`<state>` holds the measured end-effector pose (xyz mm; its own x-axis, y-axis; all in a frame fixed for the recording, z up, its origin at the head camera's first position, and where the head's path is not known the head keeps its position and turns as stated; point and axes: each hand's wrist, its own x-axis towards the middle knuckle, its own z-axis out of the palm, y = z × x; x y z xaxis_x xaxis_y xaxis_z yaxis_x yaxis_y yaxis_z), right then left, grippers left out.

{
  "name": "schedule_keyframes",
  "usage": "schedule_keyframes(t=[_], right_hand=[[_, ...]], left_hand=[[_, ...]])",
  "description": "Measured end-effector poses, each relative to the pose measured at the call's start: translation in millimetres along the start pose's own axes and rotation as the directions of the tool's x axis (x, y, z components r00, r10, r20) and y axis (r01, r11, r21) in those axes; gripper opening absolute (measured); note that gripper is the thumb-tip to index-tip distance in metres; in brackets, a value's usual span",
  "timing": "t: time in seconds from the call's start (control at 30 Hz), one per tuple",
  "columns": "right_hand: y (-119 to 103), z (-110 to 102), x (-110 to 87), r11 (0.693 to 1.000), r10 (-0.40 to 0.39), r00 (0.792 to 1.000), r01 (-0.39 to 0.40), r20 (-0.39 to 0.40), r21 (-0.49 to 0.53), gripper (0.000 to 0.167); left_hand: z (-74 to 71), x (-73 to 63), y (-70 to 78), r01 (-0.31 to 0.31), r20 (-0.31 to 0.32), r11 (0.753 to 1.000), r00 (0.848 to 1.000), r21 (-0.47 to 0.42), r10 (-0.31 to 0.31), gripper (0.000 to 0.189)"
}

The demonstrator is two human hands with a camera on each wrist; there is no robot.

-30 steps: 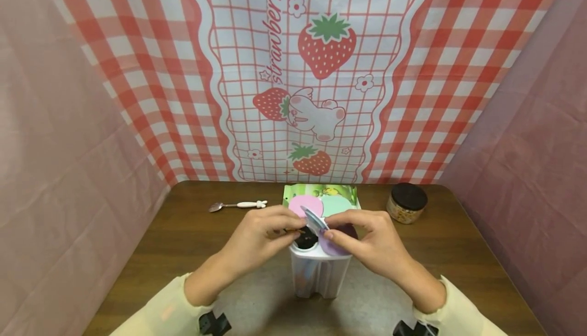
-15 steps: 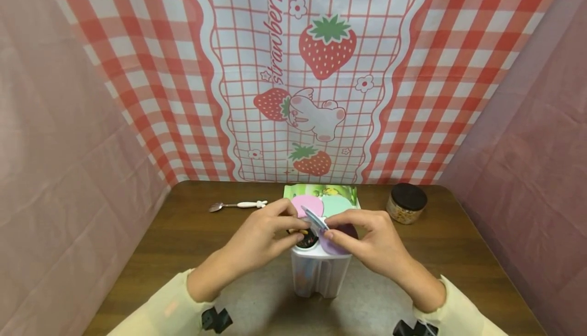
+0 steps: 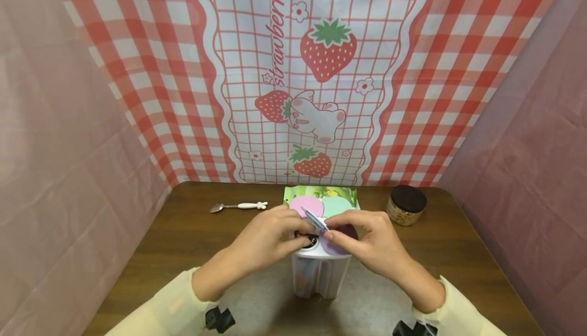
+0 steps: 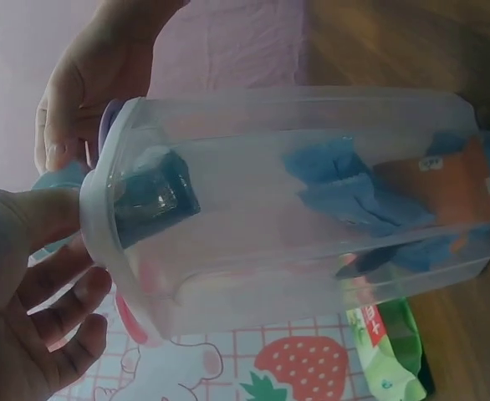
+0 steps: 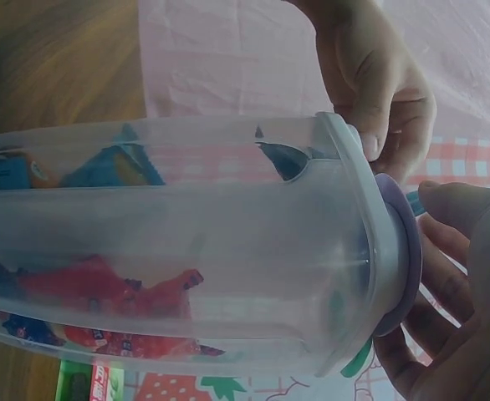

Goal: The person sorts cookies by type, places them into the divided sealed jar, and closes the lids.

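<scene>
A translucent four-lidded storage container [image 3: 321, 277] stands upright on the table. My left hand [image 3: 270, 236] is at its front-left opening, thumb and fingers on a dark, shiny packet [image 4: 155, 199] that sits mostly inside, just below the rim. My right hand [image 3: 369, 236] pinches the raised blue lid [image 3: 315, 218] of that opening between thumb and fingers, over the closed purple lid [image 5: 404, 251]. The pink lid [image 3: 307, 206] and mint lid [image 3: 338, 206] lie closed behind. Inside the container, blue and orange wrappers [image 4: 446, 192] and a red wrapper [image 5: 111, 296] lie near the bottom.
Behind the container lies a green package [image 3: 321, 191]. A spoon [image 3: 238, 206] with a white handle rests at the back left of the table [image 3: 183, 234]. At the back right stands a jar [image 3: 406, 205] with a black lid. Checked and pink cloths hang around the table.
My left hand has moved slightly right and into the opening, and the dark packet has gone lower in it. My right hand keeps the blue lid raised in the same place.
</scene>
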<state>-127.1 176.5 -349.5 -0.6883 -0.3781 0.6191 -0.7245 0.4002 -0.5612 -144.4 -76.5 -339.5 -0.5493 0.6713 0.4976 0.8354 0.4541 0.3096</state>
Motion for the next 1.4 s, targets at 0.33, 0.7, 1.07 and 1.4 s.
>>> schedule_keyframes(t=[0.33,0.7,1.07,1.4], right_hand=[[1,0,-1.0,1.0,-0.009,1.0,0.009,-0.007,-0.007,0.021],[3,-1,0.6,1.0,-0.017,1.0,0.017,-0.002,0.0,0.022],[4,0,1.6,0.998,-0.069,0.997,0.069,-0.021,-0.005,0.022],[8,-10,0.3,0.996,-0.083,0.997,0.082,0.012,0.024,0.03]], left_hand=[[-3.2,-4.9,-3.4,-0.028,0.101,1.0,0.994,-0.015,0.029,0.027],[-15.3,6.5,-1.0,0.182,-0.115,0.973,0.973,-0.139,-0.199,0.026],[-19.2,27.0,4.3,0.327,-0.113,0.937,0.934,-0.12,-0.34,0.029],[-19.4,23.2,-1.4,0.345,-0.041,0.903,0.929,-0.257,-0.367,0.032]])
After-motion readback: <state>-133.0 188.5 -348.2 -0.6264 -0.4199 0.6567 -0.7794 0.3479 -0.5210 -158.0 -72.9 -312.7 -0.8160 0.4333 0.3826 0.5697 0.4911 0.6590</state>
